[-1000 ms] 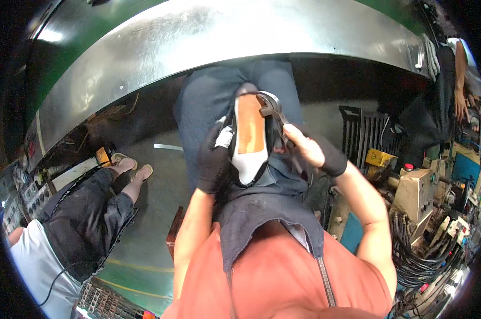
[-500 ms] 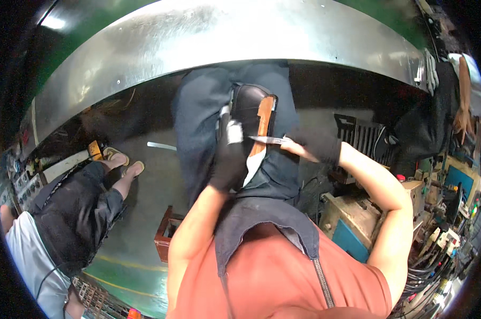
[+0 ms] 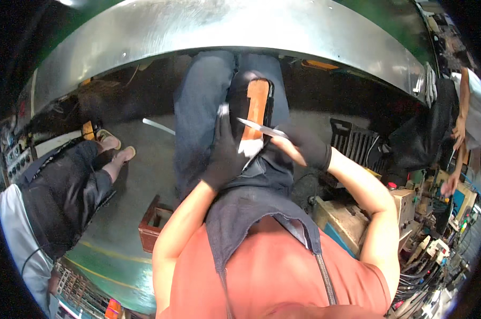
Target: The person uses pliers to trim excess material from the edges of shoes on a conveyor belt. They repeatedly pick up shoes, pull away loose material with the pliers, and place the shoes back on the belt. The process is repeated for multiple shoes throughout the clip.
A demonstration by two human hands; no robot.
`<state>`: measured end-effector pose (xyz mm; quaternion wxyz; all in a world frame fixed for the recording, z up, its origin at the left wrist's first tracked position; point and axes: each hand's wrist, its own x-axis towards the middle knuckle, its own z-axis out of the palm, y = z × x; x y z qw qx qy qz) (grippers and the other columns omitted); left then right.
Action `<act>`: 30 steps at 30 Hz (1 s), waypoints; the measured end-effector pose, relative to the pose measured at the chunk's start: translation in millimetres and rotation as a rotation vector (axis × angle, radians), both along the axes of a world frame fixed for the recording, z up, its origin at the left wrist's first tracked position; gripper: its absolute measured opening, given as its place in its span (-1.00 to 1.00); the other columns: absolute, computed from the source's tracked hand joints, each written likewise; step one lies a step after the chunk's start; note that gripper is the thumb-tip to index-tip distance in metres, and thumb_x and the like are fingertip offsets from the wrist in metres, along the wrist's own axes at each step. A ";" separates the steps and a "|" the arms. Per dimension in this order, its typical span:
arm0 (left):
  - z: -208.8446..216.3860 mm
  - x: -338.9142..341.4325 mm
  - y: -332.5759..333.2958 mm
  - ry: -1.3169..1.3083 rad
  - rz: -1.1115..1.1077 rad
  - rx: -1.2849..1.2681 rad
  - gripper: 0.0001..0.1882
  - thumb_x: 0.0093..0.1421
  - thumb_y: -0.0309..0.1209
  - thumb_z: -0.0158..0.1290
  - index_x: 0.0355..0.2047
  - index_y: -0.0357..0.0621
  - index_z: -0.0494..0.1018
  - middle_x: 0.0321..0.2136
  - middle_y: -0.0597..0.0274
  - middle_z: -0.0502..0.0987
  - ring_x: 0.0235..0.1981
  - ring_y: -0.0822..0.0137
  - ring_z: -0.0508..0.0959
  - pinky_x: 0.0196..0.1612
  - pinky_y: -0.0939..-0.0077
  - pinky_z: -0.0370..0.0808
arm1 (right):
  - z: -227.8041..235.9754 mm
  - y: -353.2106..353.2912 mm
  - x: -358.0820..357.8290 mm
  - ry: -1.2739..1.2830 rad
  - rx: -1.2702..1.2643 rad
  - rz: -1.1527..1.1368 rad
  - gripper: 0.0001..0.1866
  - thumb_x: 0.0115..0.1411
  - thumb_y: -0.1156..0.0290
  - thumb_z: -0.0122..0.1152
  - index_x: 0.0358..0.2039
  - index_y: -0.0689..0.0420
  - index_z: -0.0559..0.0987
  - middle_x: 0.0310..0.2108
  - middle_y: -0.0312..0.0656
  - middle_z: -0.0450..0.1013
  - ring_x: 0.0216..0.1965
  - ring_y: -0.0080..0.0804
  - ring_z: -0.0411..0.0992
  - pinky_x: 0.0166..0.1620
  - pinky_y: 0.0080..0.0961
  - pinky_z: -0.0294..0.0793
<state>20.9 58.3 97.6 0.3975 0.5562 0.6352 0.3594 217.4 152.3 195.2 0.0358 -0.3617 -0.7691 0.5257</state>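
Note:
A black leather shoe (image 3: 258, 101) rests on my lap, with its long tan strip facing up and a white patch at the end nearer my body. My left hand (image 3: 223, 154), in a black glove with white on a fingertip, holds the shoe along its left side. Its thumb is hard to make out. My right hand (image 3: 304, 146), in a black glove with bare fingers showing, grips a slim knife (image 3: 255, 126). The blade points left across the tan strip; whether it touches cannot be told.
A shiny metal bench (image 3: 229, 32) curves across the far side, over my knees. At left sits another person (image 3: 65, 207) in dark clothes and sandals, near a brown wooden stool (image 3: 154, 223). A dark slatted chair (image 3: 352, 141), machinery (image 3: 341, 218) and another person's arms (image 3: 460, 127) are at right.
The shoe has turned so its tan strip faces up more fully. My right hand has shifted slightly left with the knife, whose blade now slants. At the right, another person's arms have come further into view.

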 end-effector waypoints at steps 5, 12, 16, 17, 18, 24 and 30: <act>7.2 11.0 -55.9 -0.234 0.211 -0.226 -0.20 0.03 -0.41 0.22 0.19 -0.35 0.02 -0.04 -0.03 0.35 0.03 0.15 0.37 0.12 0.31 0.28 | -30.3 -29.3 33.8 -0.121 -0.349 0.003 -0.62 0.35 0.13 -0.09 -0.24 0.24 0.48 -0.43 -0.06 0.46 -0.41 -0.32 0.40 -0.28 -0.40 0.39; 4.1 14.6 -44.8 -0.172 0.180 -0.069 -0.33 0.06 -0.29 0.21 0.08 -0.34 0.17 -0.16 -0.08 0.44 -0.12 0.15 0.48 -0.07 0.29 0.40 | -3.5 -22.6 9.0 -0.363 -0.012 0.242 -0.62 0.29 0.10 -0.01 -0.32 0.22 0.49 -0.43 0.06 0.47 -0.42 -0.06 0.45 -0.31 -0.26 0.41; -9.1 2.2 -33.0 -0.492 0.205 -0.235 -0.38 0.08 -0.20 0.21 0.01 -0.34 0.26 -0.24 -0.01 0.48 -0.15 0.19 0.50 -0.10 0.31 0.41 | -50.4 -39.7 21.5 -0.200 0.211 0.117 -0.71 0.17 0.18 0.16 -0.41 0.19 0.49 -0.54 0.07 0.41 -0.52 0.09 0.38 -0.46 -0.18 0.33; -20.7 0.3 -27.2 -0.625 0.229 -0.357 -0.39 0.08 -0.17 0.20 -0.02 -0.34 0.28 -0.26 0.01 0.49 -0.16 0.20 0.50 -0.11 0.31 0.41 | -54.8 -39.9 22.9 -0.169 0.217 0.112 -0.71 0.17 0.19 0.17 -0.42 0.19 0.49 -0.54 0.07 0.41 -0.51 0.09 0.38 -0.45 -0.18 0.33; -15.5 3.2 -19.7 -0.668 0.281 -0.315 -0.40 0.08 -0.08 0.19 -0.11 -0.37 0.33 -0.34 -0.07 0.51 -0.23 0.15 0.53 -0.16 0.32 0.43 | -56.8 -42.0 25.0 -0.192 0.254 0.146 -0.70 0.21 0.18 0.12 -0.36 0.20 0.51 -0.52 0.05 0.44 -0.51 0.02 0.41 -0.44 -0.24 0.35; -31.5 8.9 -14.7 -0.287 0.313 -0.233 -0.42 0.03 -0.07 0.24 -0.24 -0.35 0.31 -0.37 -0.20 0.51 -0.32 0.08 0.56 -0.28 0.28 0.45 | 33.4 12.7 15.2 -0.364 -0.086 0.336 -0.63 0.28 0.15 0.01 -0.40 0.23 0.54 -0.53 0.04 0.45 -0.51 -0.13 0.42 -0.36 -0.30 0.38; 3.5 -0.7 -16.9 -0.457 0.132 -0.192 -0.38 0.05 -0.14 0.26 -0.07 -0.34 0.28 -0.15 0.01 0.47 -0.11 0.29 0.49 -0.06 0.43 0.43 | 0.3 -18.5 -4.2 0.394 0.182 0.192 -0.77 0.24 0.29 0.05 -0.30 0.23 0.49 -0.36 0.00 0.45 -0.36 -0.05 0.42 -0.27 -0.33 0.39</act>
